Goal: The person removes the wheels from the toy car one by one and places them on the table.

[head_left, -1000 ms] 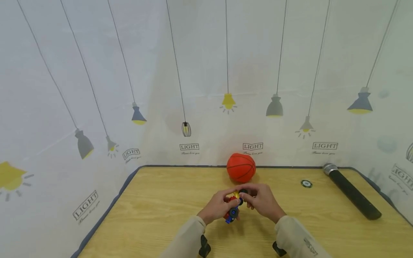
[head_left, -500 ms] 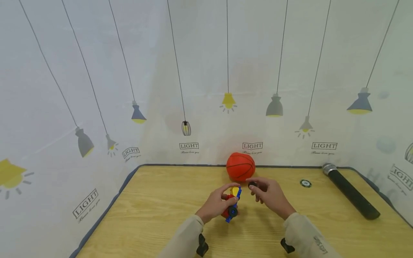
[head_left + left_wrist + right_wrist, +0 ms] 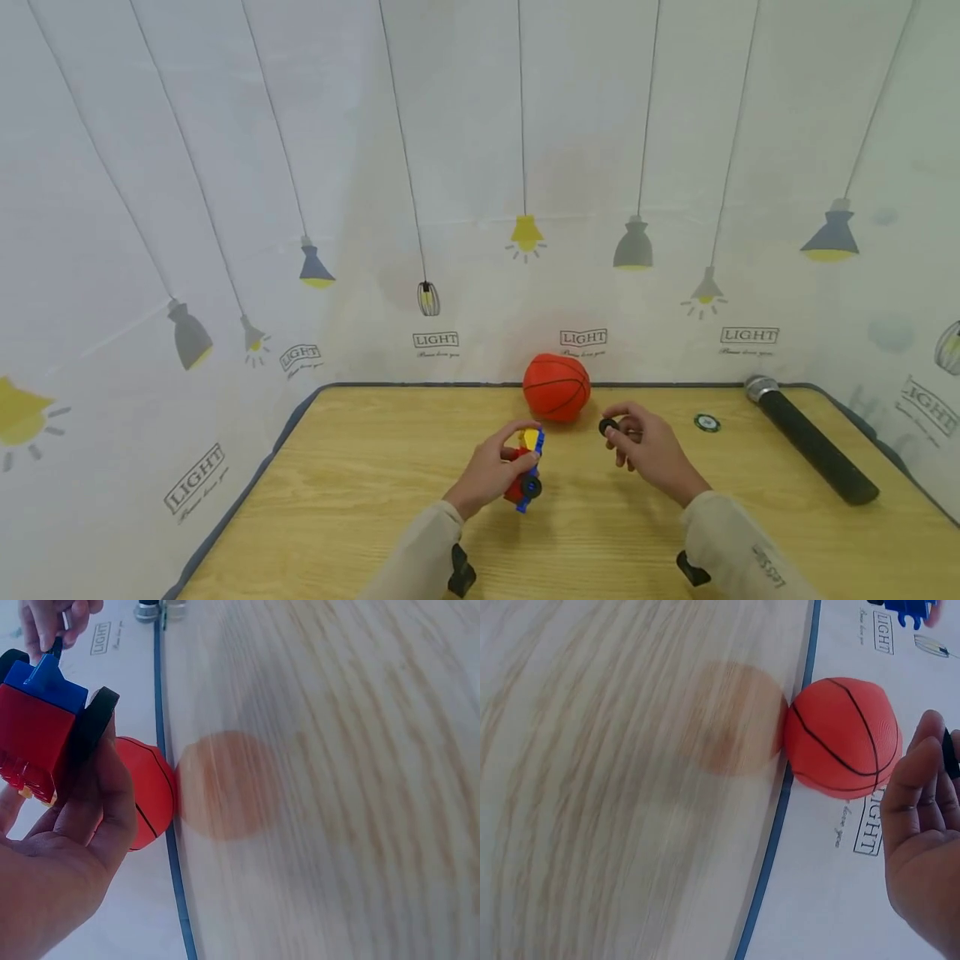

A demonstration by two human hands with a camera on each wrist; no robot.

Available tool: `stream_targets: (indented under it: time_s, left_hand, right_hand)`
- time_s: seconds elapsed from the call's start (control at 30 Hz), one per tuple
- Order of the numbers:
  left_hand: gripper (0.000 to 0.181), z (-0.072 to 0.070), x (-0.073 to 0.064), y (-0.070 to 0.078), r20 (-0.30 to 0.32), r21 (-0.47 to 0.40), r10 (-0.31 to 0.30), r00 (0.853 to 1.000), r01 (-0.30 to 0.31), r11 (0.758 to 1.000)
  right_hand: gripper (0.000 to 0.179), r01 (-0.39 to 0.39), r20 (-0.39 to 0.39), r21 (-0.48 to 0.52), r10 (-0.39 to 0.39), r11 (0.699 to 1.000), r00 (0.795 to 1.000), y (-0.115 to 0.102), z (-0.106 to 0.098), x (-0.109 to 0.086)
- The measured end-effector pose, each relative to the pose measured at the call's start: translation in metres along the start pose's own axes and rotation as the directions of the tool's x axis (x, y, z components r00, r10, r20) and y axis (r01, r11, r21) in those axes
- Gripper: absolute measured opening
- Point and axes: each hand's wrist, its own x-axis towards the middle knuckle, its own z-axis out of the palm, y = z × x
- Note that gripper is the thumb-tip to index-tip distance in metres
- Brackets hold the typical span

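Note:
My left hand grips a small toy car in red, blue and yellow above the table, fingers on one side and thumb on the other. Black wheels show on the toy car in the left wrist view. To the right, my right hand pinches a loose black toy wheel between thumb and fingertips, apart from the car. In the right wrist view this wheel is partly cut off by the frame edge.
A red toy basketball sits at the table's back edge, beyond both hands. Farther right lie a poker chip and a black microphone with a silver head. A white printed curtain encloses the wooden table.
My right hand has drawn away rightward from the toy car with the black wheel in its fingers. My left hand, still gripping the car, has shifted slightly left.

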Motion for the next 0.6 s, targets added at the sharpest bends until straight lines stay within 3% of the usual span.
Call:
stream_targets:
  time_s: [0.6]
  left_hand:
    - [0.040,-0.009,-0.001,-0.010,-0.032,-0.030,0.017,0.999,-0.018,0.999]
  right_hand:
    - [0.032,-0.087,-0.020,-0.122,0.085,0.989,0.996,0.021,-0.034,-0.004]
